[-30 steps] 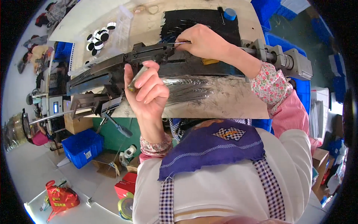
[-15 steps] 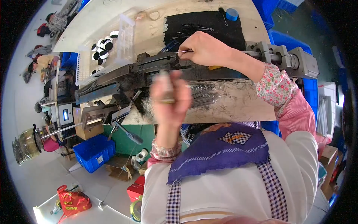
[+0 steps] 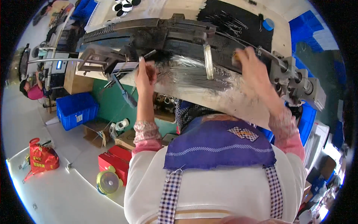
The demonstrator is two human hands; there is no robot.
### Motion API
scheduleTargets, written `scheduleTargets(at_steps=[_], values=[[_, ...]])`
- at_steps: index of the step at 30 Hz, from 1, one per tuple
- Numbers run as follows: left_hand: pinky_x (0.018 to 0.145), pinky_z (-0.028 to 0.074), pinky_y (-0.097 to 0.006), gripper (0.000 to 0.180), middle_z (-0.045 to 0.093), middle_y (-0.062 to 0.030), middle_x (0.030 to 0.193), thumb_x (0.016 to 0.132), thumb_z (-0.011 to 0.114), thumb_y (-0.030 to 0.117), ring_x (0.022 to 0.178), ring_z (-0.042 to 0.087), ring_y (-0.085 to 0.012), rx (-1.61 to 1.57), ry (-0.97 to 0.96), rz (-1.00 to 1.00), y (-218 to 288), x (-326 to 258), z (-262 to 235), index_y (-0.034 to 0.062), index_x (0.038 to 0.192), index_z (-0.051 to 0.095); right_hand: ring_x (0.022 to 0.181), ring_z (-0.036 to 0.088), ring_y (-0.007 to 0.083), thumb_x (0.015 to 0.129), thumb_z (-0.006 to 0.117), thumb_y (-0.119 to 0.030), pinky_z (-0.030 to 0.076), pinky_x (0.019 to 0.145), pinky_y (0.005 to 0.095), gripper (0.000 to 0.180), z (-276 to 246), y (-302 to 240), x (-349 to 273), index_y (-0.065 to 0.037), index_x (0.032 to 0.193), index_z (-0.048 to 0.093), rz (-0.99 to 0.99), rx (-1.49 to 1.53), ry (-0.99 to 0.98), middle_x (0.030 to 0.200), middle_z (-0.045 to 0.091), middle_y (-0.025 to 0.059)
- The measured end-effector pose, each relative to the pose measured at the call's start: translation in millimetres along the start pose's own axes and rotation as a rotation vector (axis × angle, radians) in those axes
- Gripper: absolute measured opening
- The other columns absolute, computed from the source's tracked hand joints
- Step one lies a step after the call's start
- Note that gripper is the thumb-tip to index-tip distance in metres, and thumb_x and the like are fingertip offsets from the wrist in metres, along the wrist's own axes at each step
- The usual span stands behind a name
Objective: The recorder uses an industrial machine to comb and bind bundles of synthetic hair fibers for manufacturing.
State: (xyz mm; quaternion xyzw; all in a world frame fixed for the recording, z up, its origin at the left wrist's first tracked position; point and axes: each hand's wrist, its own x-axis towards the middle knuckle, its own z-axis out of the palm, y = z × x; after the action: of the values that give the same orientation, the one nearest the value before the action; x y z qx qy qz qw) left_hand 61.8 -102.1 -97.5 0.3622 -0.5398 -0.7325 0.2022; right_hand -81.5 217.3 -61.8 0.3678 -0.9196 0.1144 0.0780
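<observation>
My left hand (image 3: pixel 144 76) is at the bench's front edge, thumb up and fingers curled; what they hold, if anything, is hidden. Left of it is a metal bracket (image 3: pixel 125 67) on the machine. My right hand (image 3: pixel 255 69) has its fingers closed round a small yellowish thing (image 3: pixel 235 58) at the right part of the long dark metal machine (image 3: pixel 149 35); its kind does not show. Between my hands a tape-wrapped lever handle (image 3: pixel 209 61) points toward me, with no hand on it. Many thin metal wires (image 3: pixel 194 76) lie on the bench below the machine.
A black mat (image 3: pixel 238 16) behind the machine bears twisted wire pieces and a blue tape roll (image 3: pixel 268 24). Round black-and-white pieces (image 3: pixel 125 6) stand at the far left. A metal shaft and clamp unit (image 3: pixel 298 76) is at right. A blue crate (image 3: pixel 77 110) sits on the floor.
My left hand has let go of the lever handle and moved left. My right hand has left the thin wire and come down to the yellowish thing. The view has shifted, too.
</observation>
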Motion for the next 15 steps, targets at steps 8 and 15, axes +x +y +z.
scheduleTargets(at_steps=[8,15], values=[[0.039,0.023,-0.024,0.022,0.046,-0.0002,0.064,0.098,0.05,0.024,0.045,0.032,-0.0082,-0.442,-0.126,0.017,-19.9,9.1,9.7,0.0033,0.095,0.056,0.078,0.061,0.0411,0.086,0.053,-0.011,0.05,0.068,0.049,0.014,17.9,36.6,-2.0,0.001,0.094,0.049,0.066,0.195,-0.126,0.094,0.058,0.0203],[0.038,0.025,-0.02,0.023,0.038,0.005,0.059,0.098,0.05,0.025,0.045,0.033,-0.0047,0.141,-0.442,0.526,16.1,-85.7,137.3,0.0051,0.087,0.053,0.074,0.056,0.0371,0.087,0.062,-0.02,0.042,0.063,0.0413,0.023,-65.4,26.3,-61.8,0.0,0.087,0.051,0.09,0.531,-0.248,0.076,0.054,0.0181]])
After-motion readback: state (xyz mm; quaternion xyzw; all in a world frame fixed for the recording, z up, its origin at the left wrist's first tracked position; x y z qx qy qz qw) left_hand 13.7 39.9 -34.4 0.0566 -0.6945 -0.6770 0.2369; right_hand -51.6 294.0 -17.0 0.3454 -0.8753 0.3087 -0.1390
